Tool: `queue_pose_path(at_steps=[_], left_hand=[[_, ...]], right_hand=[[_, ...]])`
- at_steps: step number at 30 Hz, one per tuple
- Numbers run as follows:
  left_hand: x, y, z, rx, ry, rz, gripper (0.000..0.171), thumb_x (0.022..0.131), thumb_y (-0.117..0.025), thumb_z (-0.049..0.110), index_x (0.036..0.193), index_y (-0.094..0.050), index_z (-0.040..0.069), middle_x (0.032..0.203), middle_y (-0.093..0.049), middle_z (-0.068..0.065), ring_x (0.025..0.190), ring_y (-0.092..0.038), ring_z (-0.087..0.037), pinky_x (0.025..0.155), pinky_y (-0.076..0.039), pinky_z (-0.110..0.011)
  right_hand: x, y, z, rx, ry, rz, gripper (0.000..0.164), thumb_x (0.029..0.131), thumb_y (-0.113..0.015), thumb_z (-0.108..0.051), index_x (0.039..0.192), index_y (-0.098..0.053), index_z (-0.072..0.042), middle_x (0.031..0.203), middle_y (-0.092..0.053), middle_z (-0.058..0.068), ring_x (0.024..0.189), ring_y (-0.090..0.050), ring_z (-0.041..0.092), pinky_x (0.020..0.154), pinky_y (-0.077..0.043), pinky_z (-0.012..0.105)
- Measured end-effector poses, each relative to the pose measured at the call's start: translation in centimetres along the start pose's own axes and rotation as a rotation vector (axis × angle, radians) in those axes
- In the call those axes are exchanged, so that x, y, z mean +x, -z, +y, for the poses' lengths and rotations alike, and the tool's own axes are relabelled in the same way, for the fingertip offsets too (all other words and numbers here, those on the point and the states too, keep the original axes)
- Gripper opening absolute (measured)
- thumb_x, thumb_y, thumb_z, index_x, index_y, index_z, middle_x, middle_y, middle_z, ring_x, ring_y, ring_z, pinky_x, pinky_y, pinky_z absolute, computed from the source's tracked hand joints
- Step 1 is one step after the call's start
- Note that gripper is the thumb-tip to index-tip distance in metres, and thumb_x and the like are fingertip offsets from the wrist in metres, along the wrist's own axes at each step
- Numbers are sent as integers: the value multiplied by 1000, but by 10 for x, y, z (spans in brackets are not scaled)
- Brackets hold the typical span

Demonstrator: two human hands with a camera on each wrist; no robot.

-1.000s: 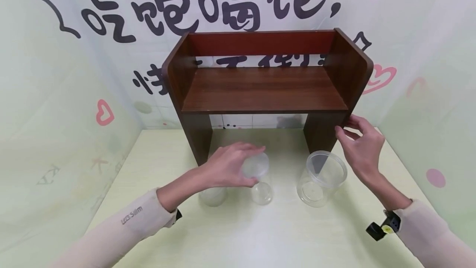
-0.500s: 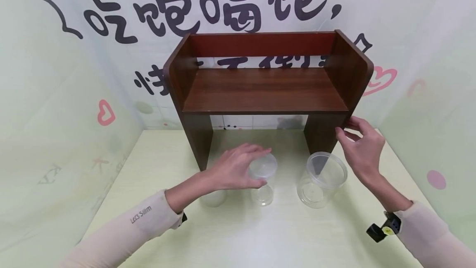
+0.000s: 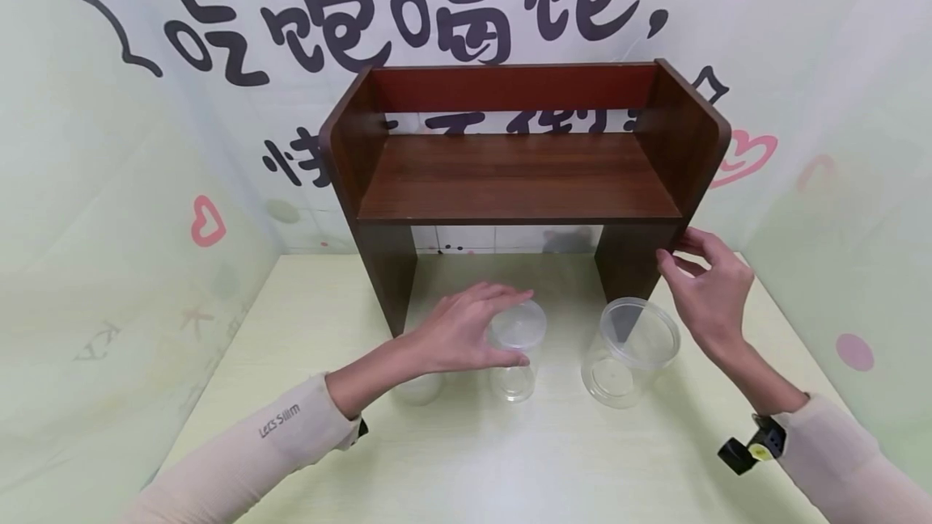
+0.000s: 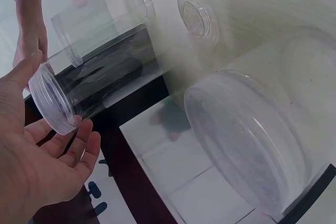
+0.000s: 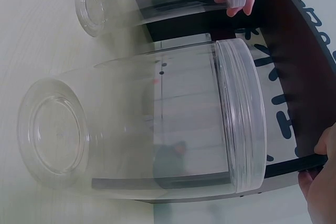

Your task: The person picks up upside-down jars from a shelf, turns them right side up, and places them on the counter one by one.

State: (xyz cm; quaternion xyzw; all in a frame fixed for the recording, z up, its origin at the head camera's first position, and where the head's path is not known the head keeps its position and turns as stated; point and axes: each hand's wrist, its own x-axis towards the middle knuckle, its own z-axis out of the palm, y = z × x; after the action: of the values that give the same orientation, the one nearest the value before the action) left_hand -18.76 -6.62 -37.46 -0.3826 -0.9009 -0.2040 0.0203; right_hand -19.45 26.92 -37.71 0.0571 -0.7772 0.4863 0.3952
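Note:
My left hand holds the slim clear jar by its lid, thumb on one side and curled fingers on the other. In the left wrist view that lid sits within the fingers. My right hand pinches the side panel's front edge on the brown wooden shelf; the right wrist view shows thumb and fingers on either side of it. Close to that hand stands a wide clear jar. Another wide jar is mostly hidden behind my left hand and wrist in the head view.
All the jars stand on a pale table, around the shelf's front opening. The shelf's upper board bears nothing. Printed cloth walls enclose the table at the back and both sides.
My left hand has shifted slightly to the right, and the slim jar's lid has moved right with it while its base stays nearly in place. The right hand keeps its grip on the shelf.

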Motion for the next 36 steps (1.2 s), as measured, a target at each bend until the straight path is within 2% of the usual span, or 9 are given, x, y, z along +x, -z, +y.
queue_pose_path(at_steps=[8,16,21,27,30,34,36], left_hand=[[-3,0,-1,-39,24,35,88,82,-89,52,156,-55,19,152,-60,-3,140,-55,-25,95,-60,-54],[-13,10,-8,-64,55,162,88,82,-89,51,156,-54,18,154,-58,-2,142,-54,-24,98,-60,-54],[-26,19,-18,-18,36,254,85,85,-86,51,155,-55,15,153,-59,-4,141,-55,-24,94,-63,-49],[-54,28,-40,63,-59,439,77,85,-87,42,149,-61,9,144,-65,-7,131,-63,-25,91,-64,-46],[-68,33,-51,94,-110,553,65,92,-79,46,142,-65,6,136,-70,-9,123,-67,-27,91,-64,-44],[-83,41,-66,112,-159,735,57,101,-65,50,132,-72,1,125,-76,-12,111,-73,-31,100,-59,-27],[-88,46,-75,98,-170,839,52,101,-66,43,125,-74,-2,119,-77,-15,103,-74,-33,103,-54,-18]], right_hand=[[0,1,0,-16,-3,-2,31,88,-78,6,119,-74,8,106,-76,23,92,-66,-10,81,-55,5],[1,5,1,-30,2,-17,32,88,-78,5,120,-74,8,107,-75,23,92,-66,-11,81,-56,5],[2,10,4,-52,26,-61,35,88,-80,5,123,-74,6,108,-75,24,91,-65,-14,83,-53,3],[1,21,13,-72,116,-164,38,85,-80,10,122,-74,4,107,-75,22,91,-66,-16,86,-52,2],[2,29,21,-103,173,-215,38,84,-79,12,122,-74,4,107,-76,21,93,-65,-18,89,-50,1],[4,39,34,-178,215,-271,42,84,-79,10,125,-73,3,113,-76,21,96,-58,-25,88,-46,-2],[6,44,40,-221,217,-297,43,85,-80,8,127,-72,3,117,-76,22,99,-54,-28,86,-44,-4]])
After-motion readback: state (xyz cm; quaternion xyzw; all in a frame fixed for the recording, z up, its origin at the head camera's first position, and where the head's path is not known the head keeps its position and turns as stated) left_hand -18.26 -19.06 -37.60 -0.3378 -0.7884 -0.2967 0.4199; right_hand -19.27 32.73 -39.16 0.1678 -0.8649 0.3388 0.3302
